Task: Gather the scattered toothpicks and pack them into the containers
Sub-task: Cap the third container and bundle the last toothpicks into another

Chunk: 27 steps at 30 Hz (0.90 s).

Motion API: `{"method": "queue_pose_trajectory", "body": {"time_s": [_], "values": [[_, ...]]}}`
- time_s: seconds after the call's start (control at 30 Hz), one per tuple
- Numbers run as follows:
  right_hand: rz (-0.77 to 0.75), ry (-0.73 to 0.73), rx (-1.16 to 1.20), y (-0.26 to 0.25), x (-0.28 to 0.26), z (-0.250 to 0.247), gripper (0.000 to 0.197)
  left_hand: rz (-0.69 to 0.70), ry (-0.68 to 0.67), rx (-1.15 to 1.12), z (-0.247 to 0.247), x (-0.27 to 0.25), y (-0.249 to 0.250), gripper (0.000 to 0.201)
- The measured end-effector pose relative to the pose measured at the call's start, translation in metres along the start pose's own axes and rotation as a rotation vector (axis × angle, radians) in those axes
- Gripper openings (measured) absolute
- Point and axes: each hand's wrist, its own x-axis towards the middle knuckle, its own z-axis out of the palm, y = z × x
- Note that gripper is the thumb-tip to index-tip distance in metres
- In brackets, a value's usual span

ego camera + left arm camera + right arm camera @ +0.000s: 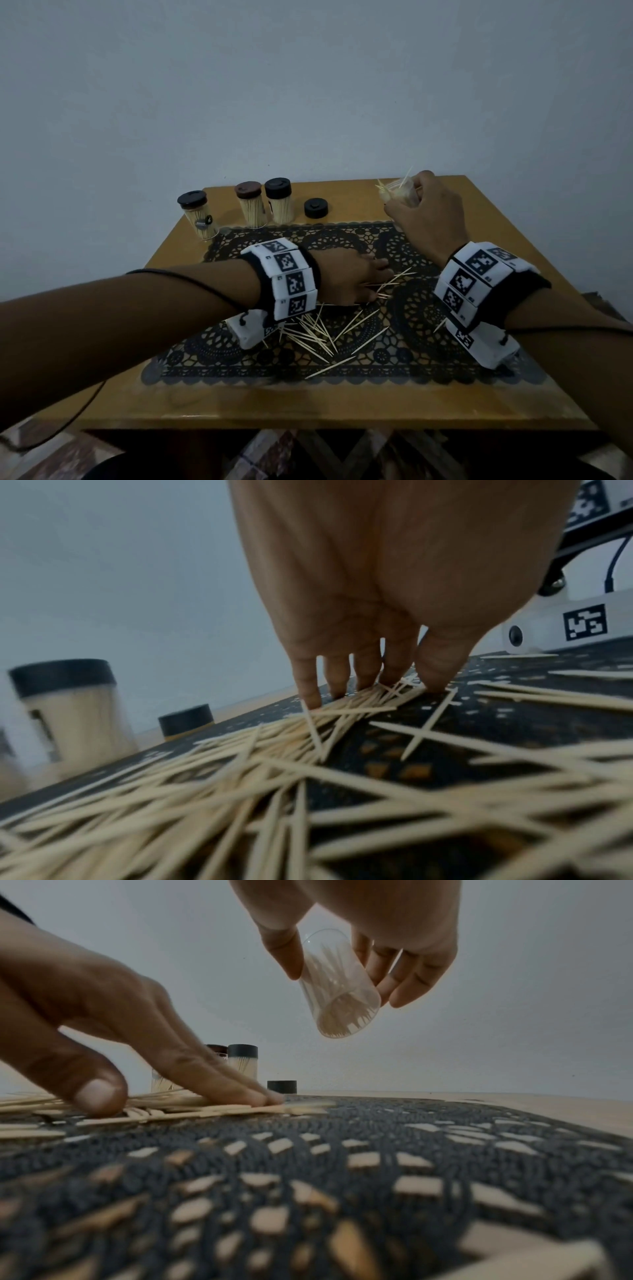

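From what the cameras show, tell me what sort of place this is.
Probably a room in a home. A small wooden table stands against a plain wall, with a dark lace mat under the scattered toothpicks and patterned floor tiles below. Nothing looks industrial.

Bare forearms, white marker-printed wristbands [286,281] edged black, thin black cables [191,279]

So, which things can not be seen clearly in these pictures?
- Label text on the leftmost capped container: too small in the head view.
- How many toothpicks sit in the clear container held by the right hand: blurred, and fingers cover it.
- Scattered toothpicks near the left wrist camera: blurred, cut by the edge.
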Motion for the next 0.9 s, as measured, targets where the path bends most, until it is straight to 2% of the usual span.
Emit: {"method": "queue_pose_trajectory", "body": {"time_s": [0.13, 0.27, 0.4, 0.5, 0.63, 0.73, 0.9], "values": [[-0.051, -0.035, -0.041, -0.003, -0.001, -0.004, 0.034, 0.038, 0.046, 0.109, 0.005, -0.021, -0.011, 0.050], [-0.088, -0.048, -0.086, -0.007, -0.003, -0.021, 0.038, 0.016, 0.096, 0.075, 0.007, -0.036, -0.016, 0.042], [-0.118, -0.020, -0.103, -0.008, 0.000, -0.044, 0.038, 0.027, 0.177, -0.010, 0.002, -0.028, 0.006, 0.051], [-0.118, -0.004, -0.111, -0.005, 0.001, -0.058, 0.038, 0.130, 0.121, 0.053, -0.002, -0.011, 0.044, 0.060], [-0.099, -0.003, -0.120, -0.001, -0.006, -0.066, 0.036, 0.329, 0.063, 0.203, 0.006, 0.009, 0.086, 0.060], [-0.095, -0.017, -0.115, 0.001, -0.011, -0.066, 0.033, 0.284, 0.045, 0.264, 0.012, 0.011, 0.089, 0.060], [-0.076, -0.033, -0.080, -0.005, -0.013, -0.060, 0.034, 0.084, 0.114, 0.311, 0.011, -0.010, 0.058, 0.059]]}}
